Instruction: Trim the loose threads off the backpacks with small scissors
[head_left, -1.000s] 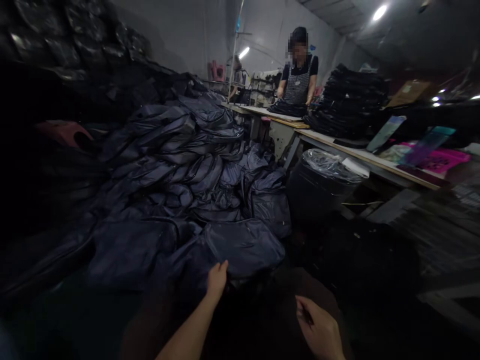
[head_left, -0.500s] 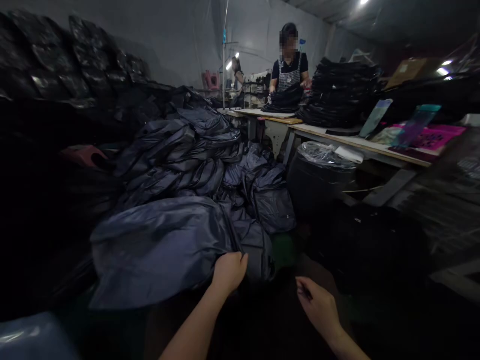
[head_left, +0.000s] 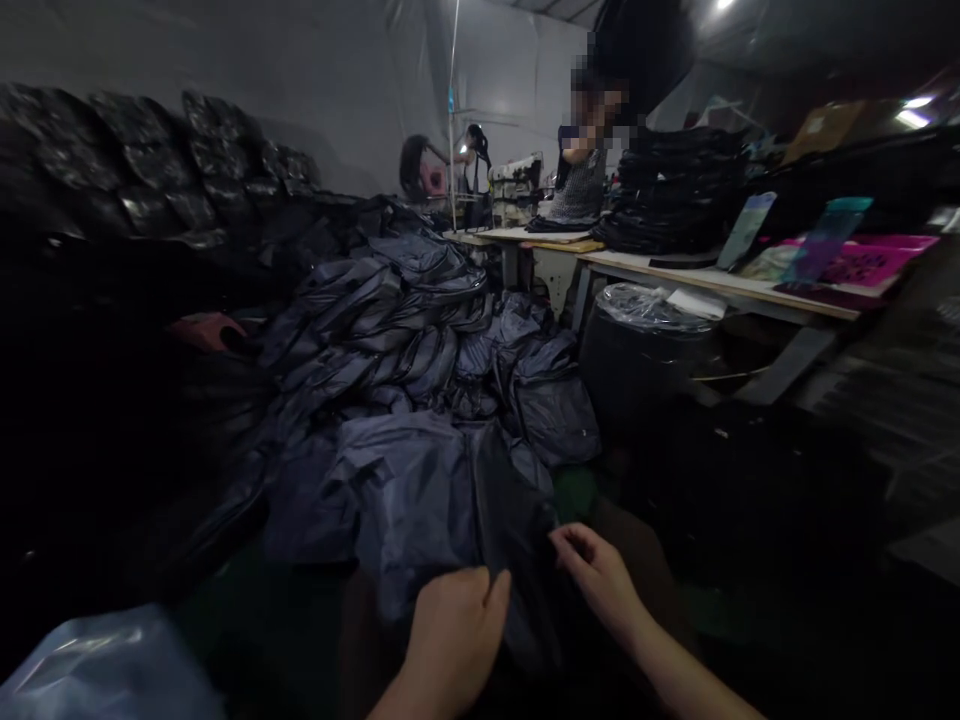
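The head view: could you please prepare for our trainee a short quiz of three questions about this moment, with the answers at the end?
1. True or false: the tall dark stack stands on the table.
2. Which of these is nearest to the left hand?
A: the cardboard box
B: the dark fabric bag in front of it
C: the tall dark stack
3. What colour is the basket on that table?

Key:
1. True.
2. B.
3. Pink.
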